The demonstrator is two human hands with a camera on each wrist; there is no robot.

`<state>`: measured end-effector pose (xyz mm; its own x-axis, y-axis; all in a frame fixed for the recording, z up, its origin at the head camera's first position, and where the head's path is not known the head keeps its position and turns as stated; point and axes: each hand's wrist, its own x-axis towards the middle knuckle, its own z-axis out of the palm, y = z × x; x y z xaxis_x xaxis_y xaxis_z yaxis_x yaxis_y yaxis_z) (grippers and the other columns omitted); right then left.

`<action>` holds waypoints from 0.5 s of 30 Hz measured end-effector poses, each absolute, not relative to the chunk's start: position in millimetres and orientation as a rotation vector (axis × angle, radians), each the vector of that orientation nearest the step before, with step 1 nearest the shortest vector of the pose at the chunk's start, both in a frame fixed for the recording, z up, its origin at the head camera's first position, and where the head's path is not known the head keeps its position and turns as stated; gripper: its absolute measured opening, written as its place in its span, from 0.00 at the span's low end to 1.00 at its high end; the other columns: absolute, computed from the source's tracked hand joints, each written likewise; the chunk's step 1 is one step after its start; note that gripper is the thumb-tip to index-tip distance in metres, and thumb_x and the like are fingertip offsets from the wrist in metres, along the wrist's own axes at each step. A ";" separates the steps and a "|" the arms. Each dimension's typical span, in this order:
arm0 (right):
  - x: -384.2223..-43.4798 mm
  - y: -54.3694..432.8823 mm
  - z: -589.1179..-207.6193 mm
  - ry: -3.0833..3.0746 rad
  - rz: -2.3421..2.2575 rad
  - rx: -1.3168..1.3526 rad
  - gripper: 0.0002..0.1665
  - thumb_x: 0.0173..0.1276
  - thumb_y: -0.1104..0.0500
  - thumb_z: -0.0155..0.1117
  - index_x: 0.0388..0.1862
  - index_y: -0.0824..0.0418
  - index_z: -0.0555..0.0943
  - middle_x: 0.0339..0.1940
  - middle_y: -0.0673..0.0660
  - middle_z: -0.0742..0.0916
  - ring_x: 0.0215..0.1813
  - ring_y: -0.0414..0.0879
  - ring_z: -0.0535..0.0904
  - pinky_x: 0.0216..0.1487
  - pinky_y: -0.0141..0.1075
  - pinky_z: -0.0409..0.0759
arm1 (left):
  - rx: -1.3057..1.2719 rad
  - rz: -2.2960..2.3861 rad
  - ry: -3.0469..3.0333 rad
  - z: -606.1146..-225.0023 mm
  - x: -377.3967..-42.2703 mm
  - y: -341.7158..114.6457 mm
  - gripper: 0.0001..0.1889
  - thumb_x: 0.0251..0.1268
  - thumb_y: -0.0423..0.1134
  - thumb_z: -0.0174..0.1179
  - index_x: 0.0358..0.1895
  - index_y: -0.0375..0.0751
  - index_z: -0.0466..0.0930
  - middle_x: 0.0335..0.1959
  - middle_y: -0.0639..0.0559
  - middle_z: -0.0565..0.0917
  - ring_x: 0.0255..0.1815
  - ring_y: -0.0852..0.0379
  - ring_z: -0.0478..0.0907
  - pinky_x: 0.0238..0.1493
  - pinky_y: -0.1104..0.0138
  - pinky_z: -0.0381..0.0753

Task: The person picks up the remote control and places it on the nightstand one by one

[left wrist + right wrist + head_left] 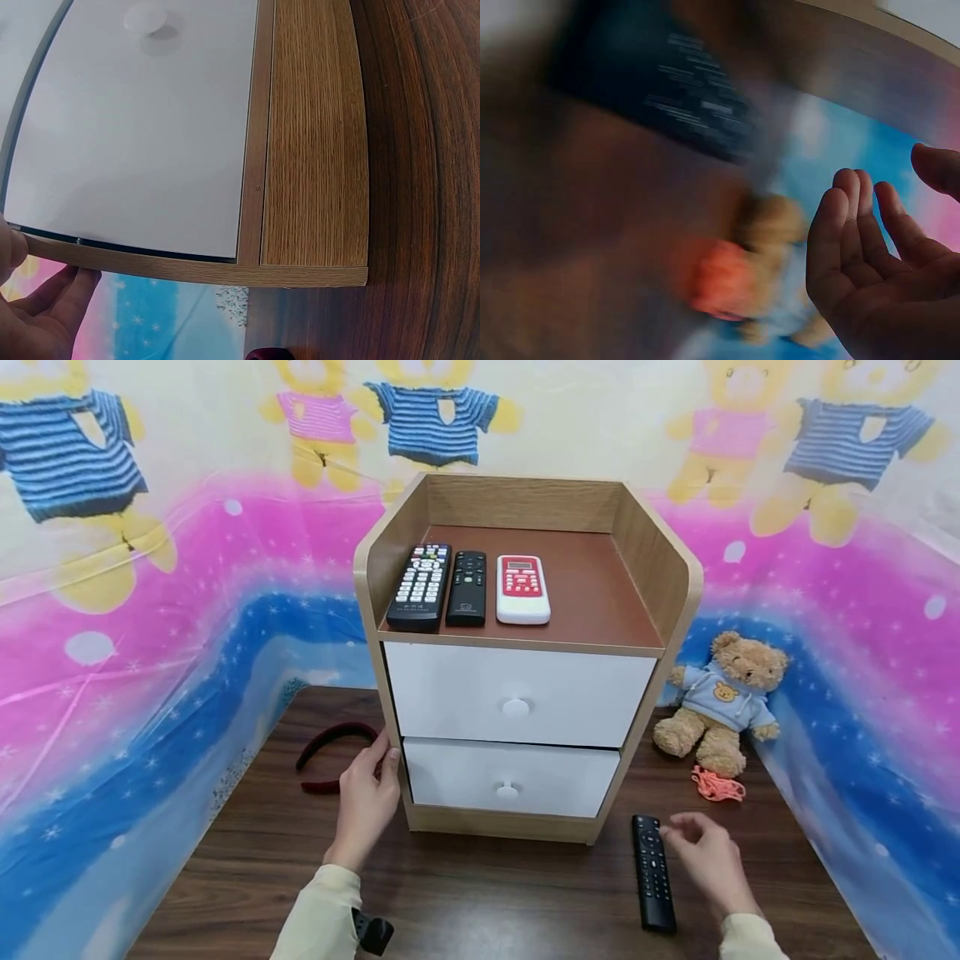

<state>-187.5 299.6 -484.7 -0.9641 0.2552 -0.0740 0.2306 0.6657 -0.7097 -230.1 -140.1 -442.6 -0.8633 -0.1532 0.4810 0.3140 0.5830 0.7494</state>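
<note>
A small wood-trimmed cabinet [498, 827] with two white drawers stands on the dark table. My left hand [367, 802] holds the front edge of its left side panel, thumb at the front and fingers against the outer side, as the left wrist view shows. Beside the cabinet's right front corner, a long black remote control [654, 877] lies on the table. My right hand [708, 860] is just right of this remote, its fingers loosely bent with nothing between them. In the blurred right wrist view, the palm and separated fingers [829, 232] show clearly, apart from the dark remote [660, 82].
On the cabinet's top lie a large black remote [420, 589], a smaller black remote [467, 589] and a white-and-red remote [522, 592]. A teddy bear [723, 697] sits at the right by a coral string bundle [718, 785]. A dark red headband [318, 787] lies left of the cabinet.
</note>
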 end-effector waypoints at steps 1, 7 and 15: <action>-188.1 301.3 -495.8 -2.869 1.232 -0.449 0.26 0.70 0.53 0.64 0.57 0.71 0.77 0.43 0.64 0.86 0.43 0.52 0.81 0.37 0.41 0.77 | -0.130 -1.232 -2.311 -442.3 -230.0 -140.1 0.21 0.77 0.34 0.52 0.68 0.31 0.71 0.47 0.33 0.83 0.42 0.40 0.81 0.40 0.51 0.78; -190.2 307.2 -541.3 -2.986 1.223 -0.510 0.29 0.67 0.53 0.66 0.55 0.76 0.74 0.38 0.64 0.86 0.39 0.50 0.82 0.38 0.46 0.79 | -0.127 -1.222 -2.313 -440.6 -229.4 -139.6 0.21 0.77 0.34 0.52 0.68 0.31 0.72 0.45 0.33 0.83 0.38 0.42 0.81 0.38 0.53 0.77; -189.5 308.7 -560.3 -3.019 1.275 -0.624 0.34 0.66 0.55 0.68 0.59 0.79 0.69 0.39 0.67 0.84 0.38 0.51 0.79 0.35 0.41 0.78 | -0.118 -1.236 -2.317 -440.8 -229.7 -140.1 0.21 0.77 0.34 0.52 0.68 0.31 0.71 0.48 0.32 0.83 0.44 0.38 0.81 0.41 0.49 0.80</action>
<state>-189.5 308.7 -560.3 -0.9119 0.2613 -0.3166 0.4091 0.6415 -0.6490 -229.7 -140.1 -440.8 -0.8673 -0.1566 0.4725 0.3052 0.5825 0.7533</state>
